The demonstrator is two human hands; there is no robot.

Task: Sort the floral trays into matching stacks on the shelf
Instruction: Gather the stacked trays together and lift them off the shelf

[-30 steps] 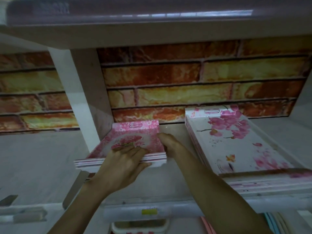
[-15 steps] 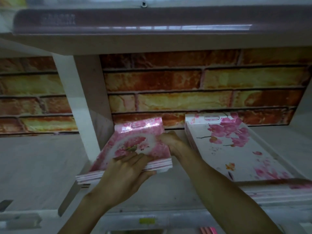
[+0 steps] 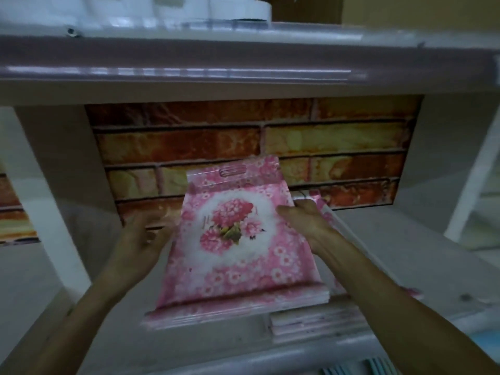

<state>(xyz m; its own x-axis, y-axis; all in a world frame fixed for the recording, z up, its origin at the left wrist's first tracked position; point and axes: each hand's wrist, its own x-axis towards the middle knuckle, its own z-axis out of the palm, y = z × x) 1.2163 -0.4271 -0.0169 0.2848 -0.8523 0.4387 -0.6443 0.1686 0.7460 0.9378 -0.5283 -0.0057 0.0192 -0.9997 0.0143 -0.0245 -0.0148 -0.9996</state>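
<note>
Both hands, left [image 3: 138,239] and right [image 3: 305,220], grip the sides of a glossy, rectangular pink floral tray stack [image 3: 238,244], fingers curled, above the white trays [image 3: 319,320].

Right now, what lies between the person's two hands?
In the head view, the stack of pink floral trays lies between left hand and right hand, over the white blossom trays.

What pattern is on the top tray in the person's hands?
Pink blossoms around a white oval with a pink bouquet, on the top tray; head view.

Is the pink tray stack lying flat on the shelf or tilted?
Tilted: the pink tray stack has its far end raised against the brick backing, held between left hand and right hand.
</note>
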